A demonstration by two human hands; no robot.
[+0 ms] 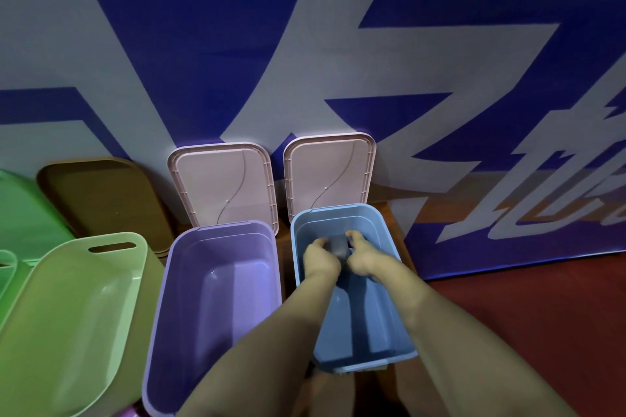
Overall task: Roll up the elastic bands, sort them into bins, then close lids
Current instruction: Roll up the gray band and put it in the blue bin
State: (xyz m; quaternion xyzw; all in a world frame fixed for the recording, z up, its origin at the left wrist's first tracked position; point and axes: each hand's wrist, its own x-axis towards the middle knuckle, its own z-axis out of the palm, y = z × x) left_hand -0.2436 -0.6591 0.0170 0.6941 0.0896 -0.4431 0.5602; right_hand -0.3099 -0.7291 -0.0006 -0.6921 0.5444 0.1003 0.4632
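Elastic band (339, 247): dark-grey, rolled into a short wad, held btwn both hands inside the blue bin (372, 315), twd its far end. Left hand (320, 257) & right hand (365, 256) each have fingers curled onto the roll, gripping it from opposite sides. Purple bin (220, 298), just left, shows bare floor. 2 open lids stand upright behind the bins: left pink lid (222, 186), right pink lid (328, 176). Green basket (67, 315) sits further left.

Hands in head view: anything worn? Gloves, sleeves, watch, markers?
Nothing worn that shows. Left hand and right hand are bare: no gloves, rings or watch. Left forearm and right forearm are bare down to the frame edge: no sleeves, straps or markings. Light is dim, so small items could be missed.
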